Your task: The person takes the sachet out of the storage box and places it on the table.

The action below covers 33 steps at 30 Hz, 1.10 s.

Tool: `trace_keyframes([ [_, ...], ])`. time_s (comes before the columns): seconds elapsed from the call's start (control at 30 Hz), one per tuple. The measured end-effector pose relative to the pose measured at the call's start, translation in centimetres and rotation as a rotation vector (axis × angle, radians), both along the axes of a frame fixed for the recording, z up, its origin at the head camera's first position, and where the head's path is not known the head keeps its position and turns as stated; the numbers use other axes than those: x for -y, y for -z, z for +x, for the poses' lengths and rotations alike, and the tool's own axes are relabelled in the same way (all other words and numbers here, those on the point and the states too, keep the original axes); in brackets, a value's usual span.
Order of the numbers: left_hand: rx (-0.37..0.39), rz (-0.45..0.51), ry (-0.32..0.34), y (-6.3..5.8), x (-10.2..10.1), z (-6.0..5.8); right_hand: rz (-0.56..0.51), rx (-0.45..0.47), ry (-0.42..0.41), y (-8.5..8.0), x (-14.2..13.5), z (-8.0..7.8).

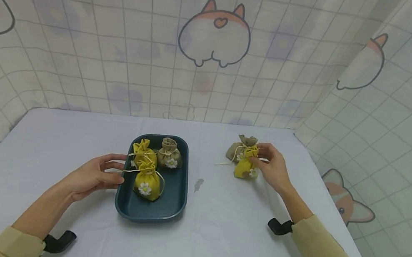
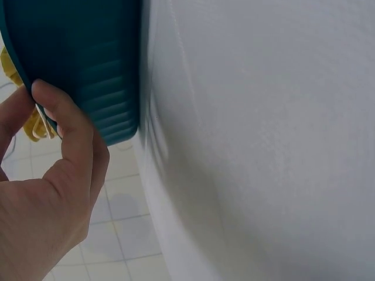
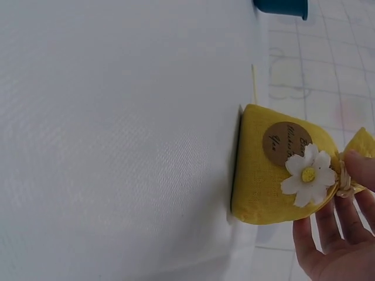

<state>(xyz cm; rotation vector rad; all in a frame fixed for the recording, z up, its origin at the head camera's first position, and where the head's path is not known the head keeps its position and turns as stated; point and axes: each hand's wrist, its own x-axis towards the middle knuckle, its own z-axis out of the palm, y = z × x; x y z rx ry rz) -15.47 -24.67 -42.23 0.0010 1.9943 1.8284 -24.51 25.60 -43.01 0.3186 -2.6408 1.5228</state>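
My right hand (image 1: 273,165) pinches the tied neck of a yellow drawstring pouch (image 1: 244,168) at the right of the table. The right wrist view shows this pouch (image 3: 272,170) with a white flower and a round brown label, its base at the tablecloth. Close behind it is a tan pouch (image 1: 234,150), partly hidden. My left hand (image 1: 91,176) grips the left rim of a dark teal tray (image 1: 170,212), thumb and fingers on either side of the edge (image 2: 20,64). Inside lie two yellow pouches (image 1: 148,186) and one tan pouch (image 1: 169,158).
A white cloth (image 1: 217,238) covers the table, with a small grey mark (image 1: 198,185) right of the tray. Behind and to the right hangs a checked curtain (image 1: 134,54) with cartoon animal prints. A black wrist mount (image 1: 60,242) sticks out by each sleeve.
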Motion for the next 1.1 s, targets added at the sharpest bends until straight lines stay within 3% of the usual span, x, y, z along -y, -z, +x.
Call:
trace_keyframes([
  [0.37,-0.001,-0.01,-0.004,-0.2,-0.2,0.0,0.04,0.002,0.0,-0.5,-0.2,-0.2],
  [0.8,0.002,-0.007,-0.007,-0.1,-0.2,0.0,0.058,-0.109,0.002,-2.6,0.8,-0.3],
  [1.1,-0.003,-0.007,-0.007,-0.1,0.0,0.1,0.052,-0.206,-0.051,-4.2,2.6,-0.4],
])
